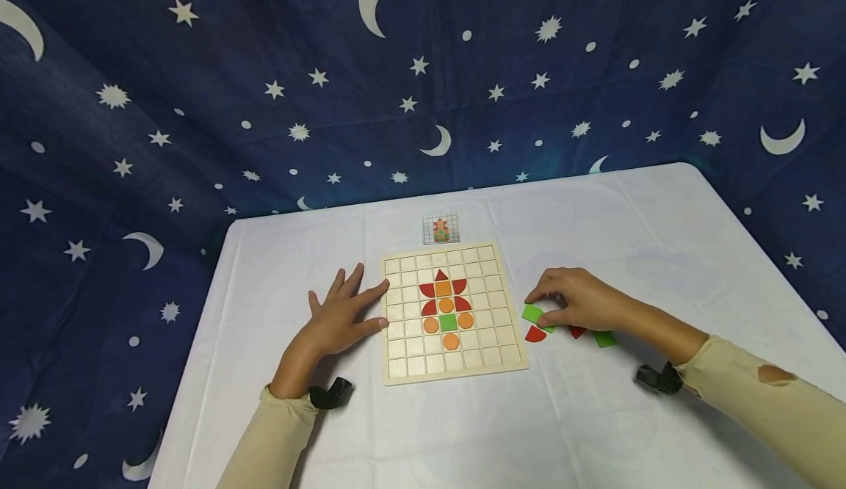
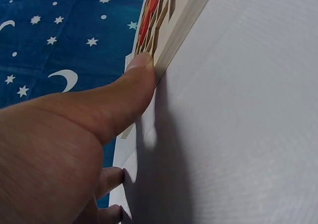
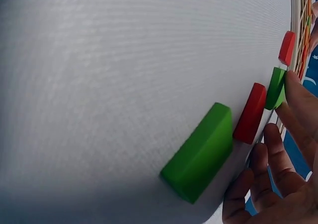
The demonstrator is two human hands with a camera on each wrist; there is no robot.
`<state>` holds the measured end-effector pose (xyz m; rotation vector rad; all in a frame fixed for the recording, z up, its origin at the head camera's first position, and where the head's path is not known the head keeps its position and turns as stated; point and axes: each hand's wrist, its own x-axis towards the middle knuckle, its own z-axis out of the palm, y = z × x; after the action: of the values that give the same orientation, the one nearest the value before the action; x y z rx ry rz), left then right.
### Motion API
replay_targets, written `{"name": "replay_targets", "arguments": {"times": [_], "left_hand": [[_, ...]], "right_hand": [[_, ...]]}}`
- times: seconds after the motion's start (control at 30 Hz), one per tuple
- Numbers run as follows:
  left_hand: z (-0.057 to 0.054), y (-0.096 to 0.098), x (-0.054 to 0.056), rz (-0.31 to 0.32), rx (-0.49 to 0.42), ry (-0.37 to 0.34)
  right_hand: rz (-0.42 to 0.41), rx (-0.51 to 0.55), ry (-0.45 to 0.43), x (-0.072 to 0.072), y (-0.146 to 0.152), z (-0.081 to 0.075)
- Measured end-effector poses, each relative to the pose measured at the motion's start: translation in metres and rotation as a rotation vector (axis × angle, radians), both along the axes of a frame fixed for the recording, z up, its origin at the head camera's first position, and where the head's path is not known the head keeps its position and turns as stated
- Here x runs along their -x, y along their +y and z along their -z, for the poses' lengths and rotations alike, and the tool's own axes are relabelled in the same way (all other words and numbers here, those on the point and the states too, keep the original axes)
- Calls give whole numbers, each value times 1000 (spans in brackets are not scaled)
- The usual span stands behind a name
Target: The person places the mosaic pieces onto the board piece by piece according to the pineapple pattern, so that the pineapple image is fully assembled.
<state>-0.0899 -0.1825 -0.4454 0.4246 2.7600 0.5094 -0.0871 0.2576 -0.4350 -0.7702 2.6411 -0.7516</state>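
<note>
A square wooden grid board lies on the table, bearing a figure of red, orange and green tiles. My left hand is spread at the board's left side; its thumb and index finger touch the edge. The left wrist view shows the thumb against the board's side. To the right of the board, my right hand pinches a green square tile between thumb and index finger. Another green tile is partly hidden under the thumb. A red quarter-round tile lies beside them.
Behind the board a small pattern card lies on the white-covered table. Another red tile and a green tile lie under the right hand and wrist. A dark star-patterned cloth hangs behind the table.
</note>
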Motion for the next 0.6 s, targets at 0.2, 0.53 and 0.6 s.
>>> {"name": "replay_targets", "arguments": {"times": [0.2, 0.53, 0.6], "left_hand": [[0, 0, -1, 5, -8, 19], [1, -1, -1, 7, -3, 27], [1, -1, -1, 7, -3, 23]], "right_hand": [[21, 10, 2, 0, -3, 4], [33, 61, 19, -4, -9, 5], [35, 66, 14, -5, -10, 4]]}}
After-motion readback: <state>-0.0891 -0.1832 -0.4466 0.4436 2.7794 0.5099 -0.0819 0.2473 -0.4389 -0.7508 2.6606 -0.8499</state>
